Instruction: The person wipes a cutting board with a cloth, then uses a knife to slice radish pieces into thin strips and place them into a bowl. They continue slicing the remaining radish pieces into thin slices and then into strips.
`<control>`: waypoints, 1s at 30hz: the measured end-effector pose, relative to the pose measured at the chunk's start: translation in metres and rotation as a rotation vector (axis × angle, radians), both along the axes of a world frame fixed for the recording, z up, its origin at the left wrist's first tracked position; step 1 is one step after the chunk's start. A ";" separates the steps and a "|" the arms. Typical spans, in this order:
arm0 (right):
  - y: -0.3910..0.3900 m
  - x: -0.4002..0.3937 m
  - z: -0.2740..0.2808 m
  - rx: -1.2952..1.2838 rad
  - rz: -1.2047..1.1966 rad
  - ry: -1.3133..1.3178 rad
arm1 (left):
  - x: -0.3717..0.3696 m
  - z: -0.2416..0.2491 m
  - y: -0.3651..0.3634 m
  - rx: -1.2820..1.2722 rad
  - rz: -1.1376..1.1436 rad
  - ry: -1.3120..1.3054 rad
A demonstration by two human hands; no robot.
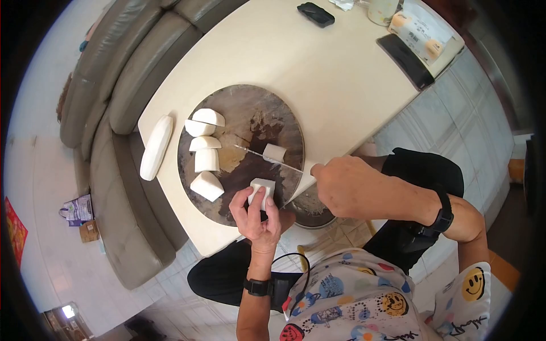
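Observation:
My left hand [255,219] presses its fingertips on a cut block of peeled white radish [263,186] near the front of a round wooden chopping board [250,105]. In my right hand [355,187] is the handle of a broad-bladed kitchen knife [291,177]. Its blade reaches left over the board, beyond the block held by my left hand. Just behind the blade lies a smaller radish piece [275,152]. Several cut radish chunks [206,160] form a column along the board's left side. A long peeled radish [156,148] rests on the table left of the board.
The cream table [335,79] carries a black object [316,15], a dark phone-like slab [405,61] and a tissue pack [424,33] at its far end. A grey sofa [128,170] stands on the left. Below the table edge sits a round container [313,211], partly hidden.

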State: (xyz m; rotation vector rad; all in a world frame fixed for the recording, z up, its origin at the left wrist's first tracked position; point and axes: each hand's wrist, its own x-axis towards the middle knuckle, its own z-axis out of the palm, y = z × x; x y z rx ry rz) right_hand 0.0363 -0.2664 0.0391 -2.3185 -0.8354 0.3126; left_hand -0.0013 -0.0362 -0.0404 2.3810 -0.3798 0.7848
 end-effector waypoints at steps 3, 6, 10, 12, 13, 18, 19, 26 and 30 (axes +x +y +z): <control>0.001 -0.009 0.008 0.006 0.016 -0.015 | 0.000 0.000 0.000 -0.011 -0.002 -0.002; 0.001 -0.024 0.019 -0.033 0.110 -0.017 | -0.002 -0.006 0.002 -0.013 0.020 -0.013; -0.002 -0.030 0.027 -0.047 0.192 -0.021 | -0.007 -0.008 0.005 0.009 0.047 0.027; 0.000 -0.030 0.030 -0.047 0.181 -0.028 | -0.005 -0.006 0.004 0.023 0.040 0.006; 0.001 -0.030 0.031 -0.048 0.175 -0.039 | -0.005 -0.006 0.004 0.037 0.035 -0.019; 0.002 -0.021 0.032 -0.043 0.211 0.068 | -0.007 -0.005 0.006 0.049 0.019 0.041; 0.002 -0.019 0.032 -0.030 0.233 0.089 | -0.007 -0.003 0.006 0.028 0.017 0.063; 0.018 -0.010 0.025 0.044 0.246 0.062 | -0.006 -0.004 0.005 0.040 0.013 0.047; 0.035 -0.005 0.010 0.120 0.150 -0.067 | -0.007 -0.004 0.007 -0.008 0.012 0.062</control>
